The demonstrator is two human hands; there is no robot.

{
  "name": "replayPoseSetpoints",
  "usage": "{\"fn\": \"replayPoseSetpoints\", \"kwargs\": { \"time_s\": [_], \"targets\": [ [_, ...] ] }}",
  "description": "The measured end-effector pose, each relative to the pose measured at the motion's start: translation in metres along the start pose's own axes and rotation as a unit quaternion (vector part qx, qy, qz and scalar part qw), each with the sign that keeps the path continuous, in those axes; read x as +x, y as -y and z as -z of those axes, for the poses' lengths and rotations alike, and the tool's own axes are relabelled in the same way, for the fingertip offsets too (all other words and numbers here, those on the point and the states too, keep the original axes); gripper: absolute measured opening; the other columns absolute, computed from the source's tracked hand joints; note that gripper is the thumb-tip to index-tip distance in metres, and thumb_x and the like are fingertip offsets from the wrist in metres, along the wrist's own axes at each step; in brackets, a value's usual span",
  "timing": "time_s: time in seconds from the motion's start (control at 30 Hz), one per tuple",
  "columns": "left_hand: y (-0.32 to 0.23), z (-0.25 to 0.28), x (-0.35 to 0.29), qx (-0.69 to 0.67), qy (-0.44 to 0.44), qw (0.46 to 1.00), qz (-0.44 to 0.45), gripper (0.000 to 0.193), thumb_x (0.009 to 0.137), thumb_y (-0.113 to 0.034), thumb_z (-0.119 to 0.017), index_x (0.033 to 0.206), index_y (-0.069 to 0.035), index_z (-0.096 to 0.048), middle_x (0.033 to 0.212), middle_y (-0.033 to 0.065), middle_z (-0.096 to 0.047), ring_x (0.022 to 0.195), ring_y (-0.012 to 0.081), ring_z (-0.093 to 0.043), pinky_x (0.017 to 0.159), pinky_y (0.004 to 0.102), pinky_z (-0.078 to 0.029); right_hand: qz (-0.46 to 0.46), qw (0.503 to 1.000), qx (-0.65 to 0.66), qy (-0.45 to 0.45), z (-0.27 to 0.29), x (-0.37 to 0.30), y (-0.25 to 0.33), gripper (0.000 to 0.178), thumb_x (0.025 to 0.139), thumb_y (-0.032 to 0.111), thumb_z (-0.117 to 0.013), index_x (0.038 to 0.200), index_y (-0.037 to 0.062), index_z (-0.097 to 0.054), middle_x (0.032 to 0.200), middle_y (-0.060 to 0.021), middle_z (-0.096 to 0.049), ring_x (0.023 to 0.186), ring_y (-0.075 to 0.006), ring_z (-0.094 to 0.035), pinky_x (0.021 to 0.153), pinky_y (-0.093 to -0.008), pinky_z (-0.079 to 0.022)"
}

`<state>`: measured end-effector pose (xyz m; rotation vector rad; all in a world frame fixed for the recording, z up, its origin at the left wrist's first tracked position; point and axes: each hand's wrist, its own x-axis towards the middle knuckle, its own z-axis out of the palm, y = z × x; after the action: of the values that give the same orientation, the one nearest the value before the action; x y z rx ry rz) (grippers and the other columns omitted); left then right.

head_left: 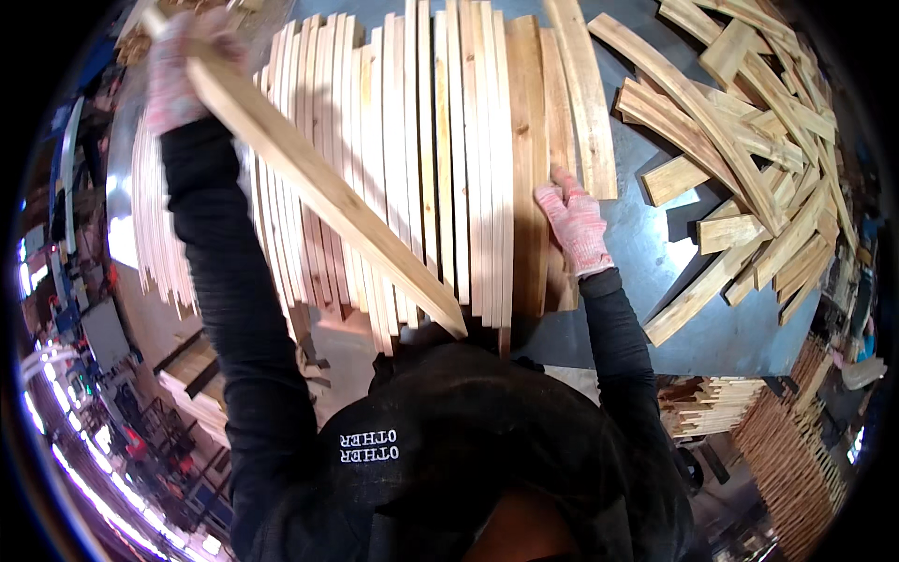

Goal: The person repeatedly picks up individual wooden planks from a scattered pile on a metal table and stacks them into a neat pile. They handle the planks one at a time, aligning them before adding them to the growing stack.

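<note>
My left hand (192, 75), in a pink-and-white glove, is closed around the upper end of a long wooden slat (323, 192). The slat slants across a row of slats standing side by side (393, 159), its lower end near my chest. My right hand (573, 225), gloved alike, lies at the right of the row with its fingers stretched out against a flat-lying wooden board (559, 103). A wider brown board (527, 169) lies just left of it, and a curved board (585, 103) reaches down from above. My left fingers are partly blurred.
A loose heap of boards (749, 140) covers the right of the metal table (646, 272). More thin slats (154, 215) stand at its left end. Stacked wood (712, 407) sits below the table at right, with another stack (197, 384) at lower left.
</note>
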<state>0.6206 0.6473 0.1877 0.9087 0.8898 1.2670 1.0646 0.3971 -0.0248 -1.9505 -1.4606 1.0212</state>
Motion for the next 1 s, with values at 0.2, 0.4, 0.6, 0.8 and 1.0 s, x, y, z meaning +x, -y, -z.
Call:
{"fn": "replayPoseSetpoints", "kwargs": {
  "time_s": [0.2,0.4,0.6,0.8,1.0],
  "targets": [
    [-0.097,-0.004,-0.105,0.298,-0.261,0.915,-0.076,0.022,0.088,-0.02,-0.058,0.093,-0.001,-0.049,0.101,0.0176,-0.057,0.074,0.0225,-0.051,0.069,0.034,-0.048,0.029,0.99,-0.136,-0.005,0.026,0.004,0.009,0.071,0.085,0.043,-0.065,0.139,0.0009,-0.044,0.125,-0.0264,-0.059,0.113,-0.0387,-0.06,0.098,-0.0434,-0.046],
    [-0.078,0.064,-0.19,0.125,-0.34,0.932,-0.022,0.049,0.084,-0.039,-0.069,0.117,-0.005,-0.06,0.102,0.0153,-0.056,0.083,0.0265,-0.055,0.075,0.0387,-0.05,0.126,0.99,0.048,-0.043,0.078,-0.029,0.099,0.039,0.09,0.012,-0.065,0.121,-0.0025,-0.047,0.103,-0.0115,-0.063,0.089,-0.0166,-0.063,0.075,-0.0285,-0.054],
    [0.0,0.116,-0.25,0.107,-0.426,0.896,0.063,0.052,0.088,-0.044,-0.064,0.122,-0.005,-0.058,0.106,0.0159,-0.058,0.087,0.0265,-0.058,0.078,0.039,-0.051,0.356,0.914,-0.072,0.182,-0.031,-0.137,0.181,0.051,0.094,0.025,-0.061,0.135,-0.0014,-0.044,0.113,-0.0152,-0.064,0.086,-0.0246,-0.068,0.071,-0.0351,-0.056],
    [0.026,0.191,-0.296,0.113,-0.498,0.851,0.124,0.055,0.091,-0.048,-0.059,0.127,-0.006,-0.056,0.11,0.0165,-0.06,0.09,0.0264,-0.061,0.081,0.0392,-0.053,0.385,0.879,-0.023,0.281,-0.103,-0.196,0.239,0.031,0.095,0.019,-0.059,0.119,0.0001,-0.057,0.087,-0.0093,-0.066,0.064,-0.0226,-0.067,0.056,-0.0273,-0.054],
    [-0.014,0.236,-0.347,0.125,-0.514,0.849,0.022,0.067,0.089,-0.047,-0.064,0.14,-0.007,-0.045,0.125,0.0115,-0.059,0.108,0.026,-0.059,0.094,0.0382,-0.049,0.343,0.858,0.001,0.382,-0.137,-0.218,0.303,0.066,0.084,0.038,-0.07,0.129,-0.0045,-0.049,0.074,-0.0125,-0.064,0.062,-0.0223,-0.065,0.056,-0.03,-0.055]
  ]
}}
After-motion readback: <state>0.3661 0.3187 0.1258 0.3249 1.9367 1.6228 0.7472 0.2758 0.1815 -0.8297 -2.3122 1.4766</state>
